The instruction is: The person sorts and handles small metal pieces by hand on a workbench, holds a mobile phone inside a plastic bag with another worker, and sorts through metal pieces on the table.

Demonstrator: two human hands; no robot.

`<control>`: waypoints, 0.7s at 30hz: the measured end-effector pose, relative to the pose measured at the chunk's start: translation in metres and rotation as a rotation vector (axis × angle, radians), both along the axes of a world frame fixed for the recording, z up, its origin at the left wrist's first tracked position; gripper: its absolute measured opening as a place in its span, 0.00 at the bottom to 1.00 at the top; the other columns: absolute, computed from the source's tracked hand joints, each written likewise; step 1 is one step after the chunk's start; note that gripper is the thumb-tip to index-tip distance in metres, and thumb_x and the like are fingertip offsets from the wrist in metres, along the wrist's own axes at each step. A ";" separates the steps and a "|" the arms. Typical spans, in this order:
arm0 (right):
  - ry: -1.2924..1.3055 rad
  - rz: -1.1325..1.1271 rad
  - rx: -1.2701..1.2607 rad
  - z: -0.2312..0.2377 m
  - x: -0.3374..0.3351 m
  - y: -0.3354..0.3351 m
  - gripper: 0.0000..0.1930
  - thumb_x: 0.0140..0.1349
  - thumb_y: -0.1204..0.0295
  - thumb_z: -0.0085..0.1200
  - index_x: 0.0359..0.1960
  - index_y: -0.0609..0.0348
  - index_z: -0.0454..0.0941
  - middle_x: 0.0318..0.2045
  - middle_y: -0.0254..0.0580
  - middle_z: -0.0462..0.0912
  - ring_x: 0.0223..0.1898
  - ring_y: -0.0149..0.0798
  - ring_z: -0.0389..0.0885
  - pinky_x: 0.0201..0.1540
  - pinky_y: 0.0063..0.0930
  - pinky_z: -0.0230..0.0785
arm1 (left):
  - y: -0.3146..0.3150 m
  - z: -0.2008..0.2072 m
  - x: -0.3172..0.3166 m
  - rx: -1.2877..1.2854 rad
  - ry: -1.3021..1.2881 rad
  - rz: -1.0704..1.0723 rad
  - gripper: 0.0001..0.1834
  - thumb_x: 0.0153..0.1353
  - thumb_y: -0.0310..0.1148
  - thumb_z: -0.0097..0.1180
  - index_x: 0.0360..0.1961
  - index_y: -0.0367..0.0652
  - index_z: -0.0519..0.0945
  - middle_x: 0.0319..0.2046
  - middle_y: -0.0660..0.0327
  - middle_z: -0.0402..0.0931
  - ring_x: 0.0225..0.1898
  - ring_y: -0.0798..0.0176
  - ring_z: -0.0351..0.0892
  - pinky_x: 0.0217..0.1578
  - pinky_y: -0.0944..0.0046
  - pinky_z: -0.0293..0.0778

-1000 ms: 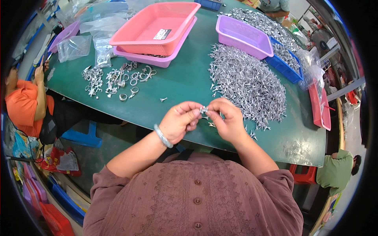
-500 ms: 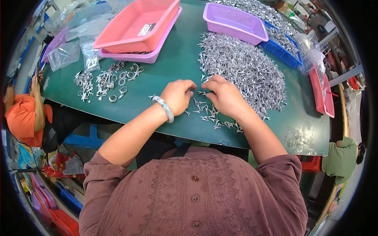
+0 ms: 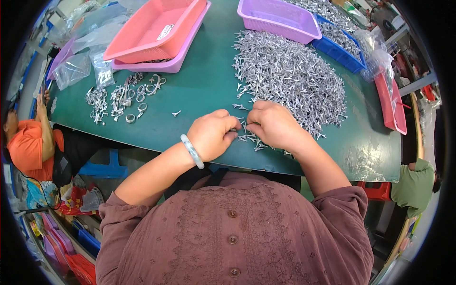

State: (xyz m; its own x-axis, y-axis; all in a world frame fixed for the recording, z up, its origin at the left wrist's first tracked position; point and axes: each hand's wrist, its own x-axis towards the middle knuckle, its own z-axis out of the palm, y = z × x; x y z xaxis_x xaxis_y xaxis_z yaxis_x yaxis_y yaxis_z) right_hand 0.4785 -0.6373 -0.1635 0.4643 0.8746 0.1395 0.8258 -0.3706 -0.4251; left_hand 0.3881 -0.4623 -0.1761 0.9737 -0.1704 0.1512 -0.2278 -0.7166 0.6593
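Note:
A heap of small silver, splayed-leg metal pieces [image 3: 289,76] lies on the green table. Along its near edge, my right hand [image 3: 275,126] is curled, thumb and fingertips together over a few loose pieces [image 3: 240,107]. Facing it closely is my left hand [image 3: 211,135], a pale bangle [image 3: 192,151] round its wrist, with thumb and index finger pinched. Whatever either hand grips is too small or hidden to make out. More loose pieces [image 3: 259,145] lie under and beside my right hand, and a single piece [image 3: 176,113] lies left of my left hand.
Silver rings and ring-shaped parts [image 3: 130,118] are spread at the left, below a pink basket [image 3: 142,50] stacked on a purple one [image 3: 176,65]. Beyond the heap stand a purple basket [image 3: 280,31] and a blue tray [image 3: 339,52]. A person in orange [image 3: 28,147] sits at left.
Both hands have come nearer to me, the left also slightly left and lower. The loose pieces by my right hand are now partly covered by it. The view has shifted a little.

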 end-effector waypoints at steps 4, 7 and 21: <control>-0.004 -0.004 -0.041 -0.006 -0.003 0.000 0.04 0.45 0.74 0.55 0.24 0.59 0.76 0.24 0.42 0.72 0.31 0.47 0.74 0.33 0.38 0.67 | -0.012 0.001 -0.002 0.133 0.030 -0.056 0.09 0.48 0.32 0.58 0.32 0.45 0.78 0.28 0.58 0.71 0.30 0.54 0.74 0.31 0.59 0.70; -0.040 -0.021 -0.075 -0.005 -0.004 0.001 0.02 0.45 0.76 0.52 0.22 0.59 0.75 0.24 0.42 0.72 0.31 0.47 0.74 0.33 0.39 0.67 | -0.018 -0.002 -0.003 0.246 0.002 -0.045 0.08 0.49 0.34 0.57 0.31 0.45 0.77 0.29 0.58 0.71 0.33 0.53 0.74 0.32 0.57 0.71; 0.921 -0.265 0.486 -0.002 -0.006 -0.013 0.04 0.57 0.78 0.48 0.33 0.64 0.73 0.26 0.33 0.77 0.26 0.24 0.73 0.26 0.19 0.66 | -0.005 -0.007 -0.003 -0.319 -0.139 -0.102 0.06 0.49 0.22 0.56 0.30 0.40 0.74 0.26 0.60 0.69 0.27 0.63 0.69 0.28 0.68 0.66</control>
